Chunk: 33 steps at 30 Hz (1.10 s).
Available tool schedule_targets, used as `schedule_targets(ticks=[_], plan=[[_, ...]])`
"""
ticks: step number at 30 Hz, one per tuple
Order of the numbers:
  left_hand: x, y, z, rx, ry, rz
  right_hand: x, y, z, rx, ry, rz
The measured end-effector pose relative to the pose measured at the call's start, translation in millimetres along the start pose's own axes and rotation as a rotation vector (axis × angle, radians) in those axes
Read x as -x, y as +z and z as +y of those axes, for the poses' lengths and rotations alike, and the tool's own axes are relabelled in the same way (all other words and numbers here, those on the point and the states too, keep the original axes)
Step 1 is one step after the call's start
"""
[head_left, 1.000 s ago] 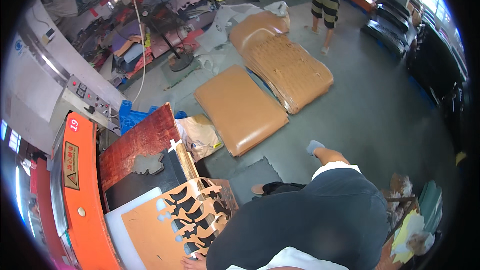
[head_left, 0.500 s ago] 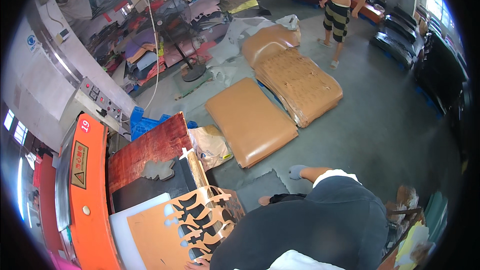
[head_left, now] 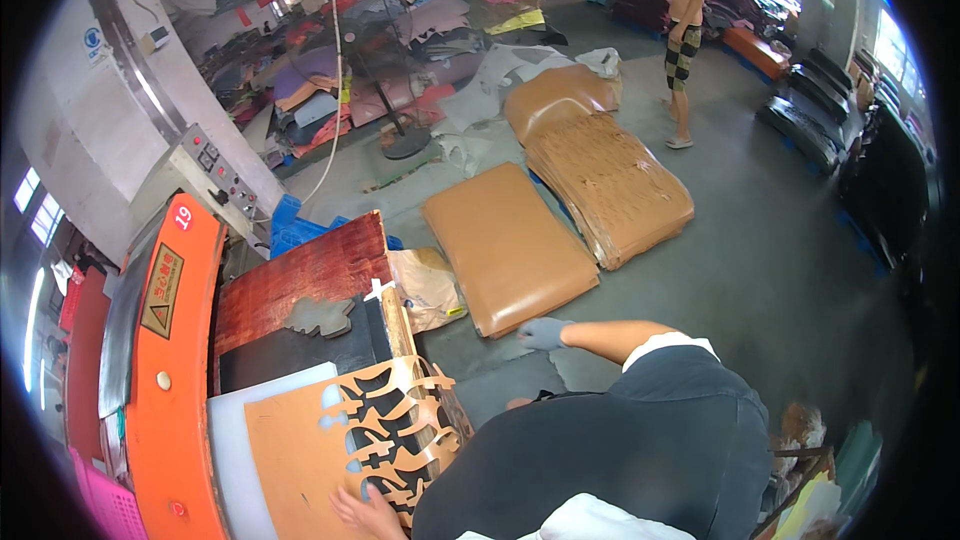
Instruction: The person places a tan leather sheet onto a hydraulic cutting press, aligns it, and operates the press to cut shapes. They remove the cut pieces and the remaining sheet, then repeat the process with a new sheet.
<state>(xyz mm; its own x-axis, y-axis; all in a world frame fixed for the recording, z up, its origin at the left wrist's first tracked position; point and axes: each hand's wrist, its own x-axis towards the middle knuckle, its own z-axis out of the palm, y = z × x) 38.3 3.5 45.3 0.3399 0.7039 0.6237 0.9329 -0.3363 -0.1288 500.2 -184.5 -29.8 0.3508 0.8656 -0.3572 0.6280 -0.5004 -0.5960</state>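
My bare left hand lies with its fingers spread on a tan leather-like sheet. Rows of curved cutouts run along the right part of this sheet, which rests on a white board and reaches past its right side. My right hand, in a grey glove, is stretched out over the floor by the near edge of a stack of smooth tan sheets. Its fingers look extended, with nothing visible in them. Behind the white board, a grey flat shaped piece sits on a black board.
An orange machine beam stands left, below a control panel. A second, rougher tan stack lies beyond the first. A shirtless person stands at the back right. Piles of coloured sheets and a pedestal stand fill the back.
My right arm has reached out leftward, toward the smooth stack. My left hand has come further into view on the cut sheet. The other person has turned and shifted slightly.
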Motion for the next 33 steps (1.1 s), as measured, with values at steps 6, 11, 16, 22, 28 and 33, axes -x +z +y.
schedule_targets(ticks=[6, 11, 16, 22, 28, 33], plan=[[-134, -99, 112, 0.975, 0.49, -0.186, -97, -74, -207, 0.106, -0.59, 0.233], [-197, -201, 233, 1.222, 1.111, -0.324, -136, -111, -396, 0.559, -0.93, 0.477], [-202, -264, 236, 1.363, 1.279, -0.428, -148, -143, -462, 0.662, -1.143, 0.643], [-161, -304, 224, 1.659, 1.526, -0.245, -106, -203, -526, 0.639, -1.3, 0.683], [-162, -181, 126, 1.052, 0.875, -0.178, 71, -141, -552, -0.127, -2.199, -0.099], [-109, -127, 35, 0.626, 0.352, -0.496, 246, -61, -503, 0.294, -2.638, -0.815]])
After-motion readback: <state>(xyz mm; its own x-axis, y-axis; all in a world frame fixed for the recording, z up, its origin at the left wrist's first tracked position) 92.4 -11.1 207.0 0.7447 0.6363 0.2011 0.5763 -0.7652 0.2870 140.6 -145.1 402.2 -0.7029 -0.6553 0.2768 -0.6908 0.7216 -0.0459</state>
